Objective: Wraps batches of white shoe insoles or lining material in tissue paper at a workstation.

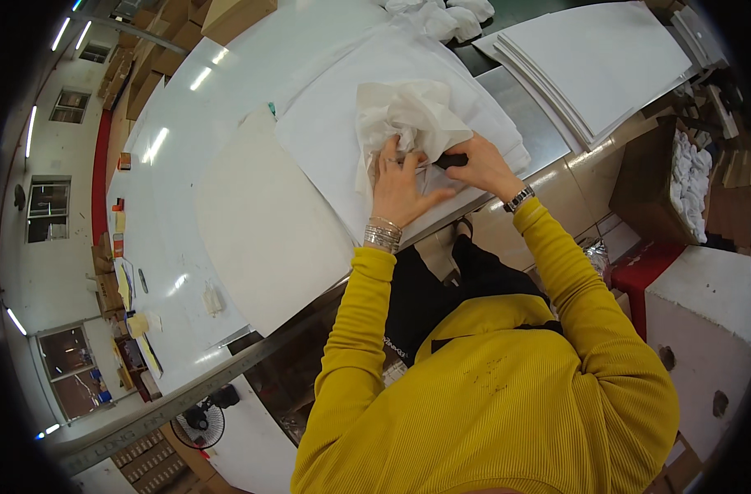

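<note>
A crumpled sheet of thin cream paper (429,105) lies bunched on a stack of large white sheets (318,152) at the table's near edge. My left hand (402,189), with bracelets at its wrist, rests on the bunched paper. Its fingers reach forward and its thumb sticks out to the right. In my right hand (484,169) is a black-handled tool (453,160), pointing left toward the left fingers. The tool's tip is too small and partly covered to make out its kind.
A large cream sheet (264,222) lies left of the stack on the glossy table (178,189). White bundles (441,18) sit at its far side. Stacked white boards (593,62) stand to the right, above a brown box of white pieces (651,177). Stationery lines the left edge.
</note>
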The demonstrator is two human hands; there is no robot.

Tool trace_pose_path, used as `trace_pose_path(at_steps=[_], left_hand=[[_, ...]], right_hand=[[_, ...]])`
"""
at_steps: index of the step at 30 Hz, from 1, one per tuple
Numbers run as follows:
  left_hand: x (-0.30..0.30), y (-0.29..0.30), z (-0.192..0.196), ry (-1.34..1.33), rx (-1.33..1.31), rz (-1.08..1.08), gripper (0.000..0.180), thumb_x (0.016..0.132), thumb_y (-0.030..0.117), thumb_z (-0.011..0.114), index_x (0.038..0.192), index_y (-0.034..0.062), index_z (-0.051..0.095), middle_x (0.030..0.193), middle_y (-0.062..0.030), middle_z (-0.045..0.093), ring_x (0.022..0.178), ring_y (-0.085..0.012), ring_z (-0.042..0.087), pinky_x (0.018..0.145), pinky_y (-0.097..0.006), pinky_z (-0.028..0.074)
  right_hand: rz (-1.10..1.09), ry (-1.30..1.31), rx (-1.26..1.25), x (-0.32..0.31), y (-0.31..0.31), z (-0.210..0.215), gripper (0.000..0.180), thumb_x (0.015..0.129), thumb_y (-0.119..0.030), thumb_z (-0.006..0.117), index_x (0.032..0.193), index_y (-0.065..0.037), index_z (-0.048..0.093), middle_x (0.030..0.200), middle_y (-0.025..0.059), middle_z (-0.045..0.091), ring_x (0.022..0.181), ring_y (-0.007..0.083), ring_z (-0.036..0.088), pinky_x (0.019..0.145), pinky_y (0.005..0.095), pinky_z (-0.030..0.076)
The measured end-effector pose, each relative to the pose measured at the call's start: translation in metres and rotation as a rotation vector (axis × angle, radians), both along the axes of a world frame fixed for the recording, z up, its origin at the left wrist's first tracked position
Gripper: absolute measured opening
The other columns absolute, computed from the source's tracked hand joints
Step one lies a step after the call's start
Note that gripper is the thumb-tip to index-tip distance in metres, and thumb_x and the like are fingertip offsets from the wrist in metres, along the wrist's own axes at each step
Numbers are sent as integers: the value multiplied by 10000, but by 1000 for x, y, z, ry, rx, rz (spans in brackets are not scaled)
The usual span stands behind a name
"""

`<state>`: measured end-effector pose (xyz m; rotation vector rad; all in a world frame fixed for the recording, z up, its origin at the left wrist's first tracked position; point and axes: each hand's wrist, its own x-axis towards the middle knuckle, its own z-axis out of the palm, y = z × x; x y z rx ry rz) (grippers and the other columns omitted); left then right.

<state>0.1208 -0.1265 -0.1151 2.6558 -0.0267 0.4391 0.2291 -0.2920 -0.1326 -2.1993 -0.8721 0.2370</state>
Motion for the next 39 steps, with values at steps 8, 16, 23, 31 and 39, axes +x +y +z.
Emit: trace_pose_path(at_steps=[8, 16, 23, 31, 39], left_hand=[[-1, 7, -22, -22, 192, 54, 443, 735, 140, 643, 1163, 149, 529, 1384, -256, 324, 1183, -451, 408, 1014, -495, 342], [29, 67, 8, 272, -699, 145, 250, 723, 52, 702, 965, 52, 640, 737, -68, 629, 676, -154, 589, 628, -285, 471], [37, 109, -8, 623, -1068, -85, 256, 716, 62, 751, 935, 19, 626, 738, -2, 613, 641, -75, 543, 591, -217, 437], [27, 123, 21, 533, -524, -83, 250, 767, 111, 697, 988, 19, 622, 869, -66, 641, 812, -159, 604, 716, -281, 479], [-15, 4, 37, 195, 519, 245, 407, 771, 298, 668, 1115, 95, 593, 907, -104, 620, 885, -235, 585, 769, -350, 443]], right_hand=[[19, 206, 27, 10, 2, 7, 378, 610, -264, 693, 924, -54, 703, 914, 180, 614, 864, 324, 585, 792, 361, 484], [-80, -120, 321, -28, -32, 43, 360, 626, -147, 737, 952, -10, 669, 884, 118, 530, 789, 238, 565, 718, 317, 469], [262, -501, 15, -46, 13, 28, 391, 663, -67, 648, 1054, -69, 633, 1189, 136, 485, 1160, 341, 430, 986, 523, 322], [387, -877, -233, -7, 69, 32, 527, 737, -16, 540, 1260, -57, 493, 1285, 65, 458, 1259, 281, 385, 1010, 693, 167], [690, -279, -288, 44, 97, 39, 536, 662, -207, 698, 1175, -105, 583, 1037, 106, 599, 928, 310, 582, 812, 365, 466]])
